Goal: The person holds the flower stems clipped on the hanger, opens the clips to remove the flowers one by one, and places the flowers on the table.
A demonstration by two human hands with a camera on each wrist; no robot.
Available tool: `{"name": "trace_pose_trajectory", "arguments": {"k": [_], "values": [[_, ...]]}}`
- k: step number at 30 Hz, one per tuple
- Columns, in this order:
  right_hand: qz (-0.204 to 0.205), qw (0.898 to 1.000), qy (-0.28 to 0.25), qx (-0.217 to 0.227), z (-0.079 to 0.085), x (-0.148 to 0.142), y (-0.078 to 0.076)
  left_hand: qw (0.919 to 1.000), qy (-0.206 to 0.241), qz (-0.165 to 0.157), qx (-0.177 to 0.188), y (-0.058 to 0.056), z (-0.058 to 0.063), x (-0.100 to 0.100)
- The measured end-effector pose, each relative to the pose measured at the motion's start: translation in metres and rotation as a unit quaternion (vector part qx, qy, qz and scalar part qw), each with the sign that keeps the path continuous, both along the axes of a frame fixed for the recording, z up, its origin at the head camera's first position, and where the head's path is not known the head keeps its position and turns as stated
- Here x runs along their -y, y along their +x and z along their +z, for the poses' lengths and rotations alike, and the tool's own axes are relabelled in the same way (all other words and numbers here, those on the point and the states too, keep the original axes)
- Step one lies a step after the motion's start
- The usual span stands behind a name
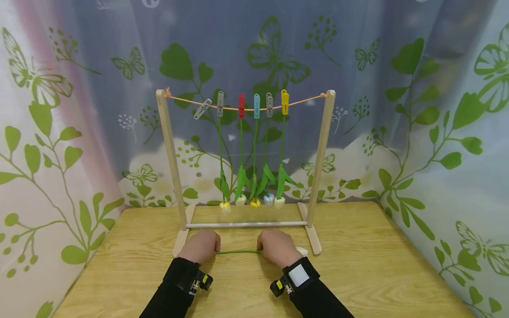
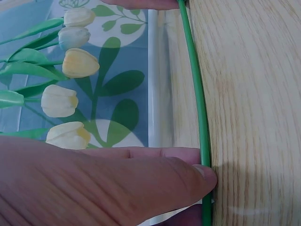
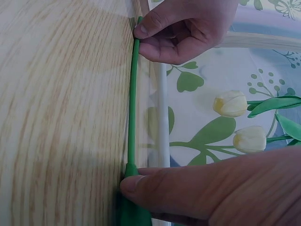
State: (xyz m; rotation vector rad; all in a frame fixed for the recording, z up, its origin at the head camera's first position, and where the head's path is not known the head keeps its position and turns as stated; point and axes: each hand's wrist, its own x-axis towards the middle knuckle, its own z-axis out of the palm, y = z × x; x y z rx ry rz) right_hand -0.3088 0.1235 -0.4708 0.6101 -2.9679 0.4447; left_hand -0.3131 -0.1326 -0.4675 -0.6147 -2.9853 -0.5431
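Note:
A tulip with a green stem (image 1: 238, 251) lies low across the front of the wooden rack. My left hand (image 1: 203, 246) pinches the stem near its bare end, between thumb and fingers. Toward the other end, my right hand (image 1: 277, 246) pinches it where the green leaf part (image 3: 134, 212) begins, as the right wrist view shows. The pale flower head (image 1: 302, 251) peeks out beyond the right hand, which hides most of the leaves. Between the hands the stem runs nearly straight, close above or on the table; I cannot tell which.
Behind the hands stands the rack (image 1: 321, 159) with a white crossbar (image 1: 246, 225). Several tulips hang head down from its orange string (image 1: 306, 100), held by clothespins such as a red one (image 1: 241, 106). A tilted grey clothespin (image 1: 203, 109) at the left holds no flower. Patterned curtain (image 1: 234, 39) surrounds the table (image 1: 358, 265).

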Motion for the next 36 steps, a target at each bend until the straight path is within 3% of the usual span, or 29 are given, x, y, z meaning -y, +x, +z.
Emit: {"name": "trace_pose_trajectory", "arguments": {"k": [9, 16, 27, 32, 36], "values": [[-0.005, 1.000, -0.009, 0.003, 0.005, 0.002, 0.000, 0.9998, -0.010, -0.004, 0.019, -0.003, 0.003, -0.001], [-0.013, 1.000, -0.024, 0.013, 0.014, 0.002, 0.004, 0.9995, -0.003, 0.004, 0.032, -0.002, 0.013, -0.005], [-0.009, 0.999, -0.029, 0.019, 0.018, 0.001, 0.007, 0.9982, 0.000, -0.015, 0.059, 0.003, 0.022, -0.008], [-0.007, 0.999, -0.030, 0.020, 0.016, 0.000, 0.005, 0.9958, 0.024, -0.022, 0.086, 0.003, 0.025, -0.005], [-0.013, 0.999, -0.021, 0.021, 0.013, 0.001, 0.004, 0.9954, 0.045, -0.026, 0.081, 0.002, 0.033, -0.002]]}}
